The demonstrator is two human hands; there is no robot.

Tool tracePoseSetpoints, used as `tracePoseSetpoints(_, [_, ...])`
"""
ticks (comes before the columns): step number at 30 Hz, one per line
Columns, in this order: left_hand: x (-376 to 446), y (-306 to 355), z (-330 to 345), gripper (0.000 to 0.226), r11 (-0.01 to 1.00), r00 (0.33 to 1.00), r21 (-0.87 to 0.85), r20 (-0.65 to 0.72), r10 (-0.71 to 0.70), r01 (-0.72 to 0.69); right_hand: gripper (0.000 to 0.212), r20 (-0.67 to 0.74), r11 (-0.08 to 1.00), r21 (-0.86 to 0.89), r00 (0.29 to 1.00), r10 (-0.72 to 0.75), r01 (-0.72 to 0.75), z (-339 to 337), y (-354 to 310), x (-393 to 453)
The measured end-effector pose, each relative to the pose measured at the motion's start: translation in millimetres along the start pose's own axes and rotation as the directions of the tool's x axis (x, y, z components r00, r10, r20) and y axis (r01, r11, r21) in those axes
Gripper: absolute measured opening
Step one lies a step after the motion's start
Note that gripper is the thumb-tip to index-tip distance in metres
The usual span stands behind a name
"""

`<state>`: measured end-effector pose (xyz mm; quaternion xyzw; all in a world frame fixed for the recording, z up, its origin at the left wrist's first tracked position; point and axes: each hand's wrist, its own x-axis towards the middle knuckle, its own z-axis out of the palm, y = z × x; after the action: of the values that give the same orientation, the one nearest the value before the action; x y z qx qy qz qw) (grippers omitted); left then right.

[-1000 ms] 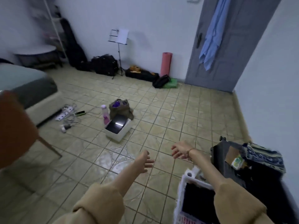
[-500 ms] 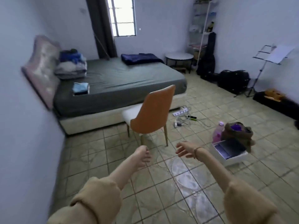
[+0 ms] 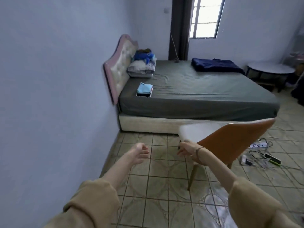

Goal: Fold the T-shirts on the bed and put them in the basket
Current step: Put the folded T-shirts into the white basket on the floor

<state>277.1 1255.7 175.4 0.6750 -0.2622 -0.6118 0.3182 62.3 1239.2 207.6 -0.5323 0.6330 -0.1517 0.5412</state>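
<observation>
While the person is facing the bed (image 3: 197,96) from across the tiled floor, both hands are reaching forward with nothing in them: the left hand (image 3: 139,153) is loosely curled with its fingers half closed, and the right hand (image 3: 187,149) is hanging relaxed and partly open, just in front of the orange chair (image 3: 230,142) without clearly touching it. The step in hand looks like the approach to the bed. To do it well, the person should be passing along the wall side of the chair, which is standing between them and the mattress, and arriving at the near edge by the headboard (image 3: 118,66), where the clothes are within reach.

The folded T-shirts (image 3: 144,88) are sitting as a small neat stack, light blue on top with darker layers beneath, inside what seems to be a low white basket (image 3: 143,95) on the grey sheet, just below the pillows (image 3: 141,69). Whether the basket is full I cannot tell. A dark blue cloth (image 3: 215,65) is lying flat at the far side of the bed near the window; it may be another garment awaiting folding, though that is unclear.
</observation>
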Motion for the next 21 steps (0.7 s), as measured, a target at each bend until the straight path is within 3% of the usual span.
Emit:
tracePoseSetpoints(10, [134,145,0,0.021,0.992,0.998,-0.126,-0.059,-0.013,0.005,0.018,0.089,0.991,-0.117,0.994,-0.060,0.071,-53,-135,182])
tracePoseSetpoints(15, [215,205,-17,0.024,0.983,0.996,-0.180,-0.083,-0.039,0.023,0.026,0.110,0.983,-0.152,0.991,-0.082,0.098,-61,-198,280])
tracePoseSetpoints(21, [304,270,-41,0.023,0.967,0.988,-0.247,-0.127,-0.090,0.056,0.012,0.141,0.980,-0.175,0.988,-0.067,0.091,-64,-250,388])
